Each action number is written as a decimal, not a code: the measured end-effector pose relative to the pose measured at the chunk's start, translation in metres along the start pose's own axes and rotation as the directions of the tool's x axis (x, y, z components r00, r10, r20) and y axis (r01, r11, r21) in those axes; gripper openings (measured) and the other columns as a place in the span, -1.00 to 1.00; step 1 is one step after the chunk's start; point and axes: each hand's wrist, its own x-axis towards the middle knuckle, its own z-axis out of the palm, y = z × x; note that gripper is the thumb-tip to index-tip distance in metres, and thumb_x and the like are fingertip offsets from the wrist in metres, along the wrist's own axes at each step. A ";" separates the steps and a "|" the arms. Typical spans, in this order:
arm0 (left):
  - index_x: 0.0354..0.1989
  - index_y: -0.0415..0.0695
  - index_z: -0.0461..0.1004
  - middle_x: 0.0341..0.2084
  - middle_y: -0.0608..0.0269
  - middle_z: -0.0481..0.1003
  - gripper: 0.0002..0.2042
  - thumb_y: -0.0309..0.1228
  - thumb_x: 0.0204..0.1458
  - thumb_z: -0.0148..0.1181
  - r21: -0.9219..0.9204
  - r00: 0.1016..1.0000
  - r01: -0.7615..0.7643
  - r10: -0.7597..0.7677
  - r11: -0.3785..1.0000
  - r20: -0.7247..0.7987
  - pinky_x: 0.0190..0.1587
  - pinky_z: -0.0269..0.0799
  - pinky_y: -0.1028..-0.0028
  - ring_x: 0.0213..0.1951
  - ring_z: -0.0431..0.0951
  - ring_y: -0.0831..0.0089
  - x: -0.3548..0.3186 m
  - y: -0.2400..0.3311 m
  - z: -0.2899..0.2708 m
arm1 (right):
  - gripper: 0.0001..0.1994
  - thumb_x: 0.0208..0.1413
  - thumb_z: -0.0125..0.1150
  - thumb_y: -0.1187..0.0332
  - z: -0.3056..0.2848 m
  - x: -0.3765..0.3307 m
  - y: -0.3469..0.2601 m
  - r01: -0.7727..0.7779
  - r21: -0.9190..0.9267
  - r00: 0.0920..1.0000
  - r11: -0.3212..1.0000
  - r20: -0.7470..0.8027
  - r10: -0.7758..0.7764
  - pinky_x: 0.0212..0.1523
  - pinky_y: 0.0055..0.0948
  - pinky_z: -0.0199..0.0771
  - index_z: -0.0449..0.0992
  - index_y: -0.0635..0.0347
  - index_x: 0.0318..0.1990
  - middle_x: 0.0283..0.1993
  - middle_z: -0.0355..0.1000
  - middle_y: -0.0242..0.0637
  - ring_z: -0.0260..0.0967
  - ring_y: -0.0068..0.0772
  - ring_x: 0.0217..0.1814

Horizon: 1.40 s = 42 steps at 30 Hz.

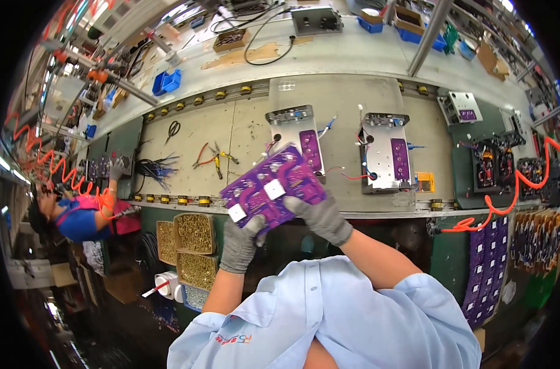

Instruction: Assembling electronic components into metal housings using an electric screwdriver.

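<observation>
In front of my chest a purple circuit board panel (255, 195) is held tilted above the near edge of the work line. Two white squares stand out on its face. My left hand (240, 245), in a grey glove, grips the lower left edge with the thumb on top. My right hand (321, 220), gloved the same way, is closed on the lower right edge. Just beyond the panel is a metal chassis (290, 126) with a purple board (310, 149) in it, partly hidden by the panel. A second metal chassis (383, 150) with loose wires stands to the right.
Pliers (217, 161), scissors (173, 130) and a wire bundle (157, 169) lie to the left. Bins of brass-coloured screws (195, 232) stand at lower left. An orange coiled hose (518, 178) hangs at right, near stacked purple boards (486, 264). A co-worker (86, 215) works at far left.
</observation>
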 end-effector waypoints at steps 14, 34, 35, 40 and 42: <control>0.15 -0.29 0.30 -0.40 0.19 0.54 -0.26 0.13 0.02 0.26 -0.032 0.962 -0.117 0.121 0.993 0.245 -0.41 0.42 0.56 -0.45 0.51 0.49 0.058 0.045 0.012 | -0.53 0.05 0.30 0.42 -0.032 0.073 0.006 0.080 -0.175 0.995 0.981 -0.051 -0.091 -0.06 -0.45 0.56 0.32 0.18 0.13 -0.19 0.53 -0.32 0.49 -0.59 -0.17; 0.02 0.02 0.49 0.02 0.01 0.44 -0.55 -0.37 -0.16 0.30 0.679 0.671 -0.734 0.162 0.006 0.724 0.01 0.43 0.11 0.03 0.49 0.11 0.218 -0.035 0.038 | -0.52 0.04 0.39 0.42 -0.166 -0.055 -0.057 0.004 -0.212 0.776 0.977 -0.616 -0.137 -0.08 -0.41 0.57 0.39 0.22 0.12 -0.05 0.47 -0.33 0.46 -0.47 -0.09; 0.02 0.02 0.49 0.02 0.01 0.44 -0.55 -0.37 -0.16 0.30 0.662 0.656 -0.749 0.163 0.020 0.737 0.01 0.43 0.11 0.03 0.49 0.11 0.214 -0.028 0.038 | -0.51 0.04 0.38 0.46 -0.179 -0.055 -0.056 -0.091 -0.299 0.776 0.950 -0.619 -0.121 -0.08 -0.45 0.53 0.38 0.23 0.15 -0.03 0.47 -0.34 0.45 -0.50 -0.09; -0.11 -0.02 0.51 -0.35 0.08 0.57 -0.61 0.00 0.06 0.19 0.871 0.863 -0.490 -0.131 0.016 0.488 0.04 0.35 0.13 -0.20 0.59 0.10 0.221 -0.019 0.003 | -0.20 -0.12 0.51 0.20 -0.195 0.014 -0.051 -0.597 -0.759 0.744 0.258 -0.645 -0.176 -0.01 -0.29 0.54 0.23 0.28 0.26 0.00 0.51 -0.12 0.52 -0.27 0.00; -0.11 -0.05 0.50 -0.47 0.06 0.58 -0.54 0.11 0.15 0.04 0.862 0.858 -0.507 -0.098 0.002 0.505 0.00 0.39 0.09 -0.28 0.61 0.04 0.212 -0.040 -0.027 | -0.15 -0.15 0.51 0.11 -0.196 0.039 -0.038 -0.674 -0.725 0.738 -0.141 -0.668 -0.090 0.01 -0.20 0.54 0.21 0.29 0.26 0.02 0.51 -0.03 0.53 -0.14 0.04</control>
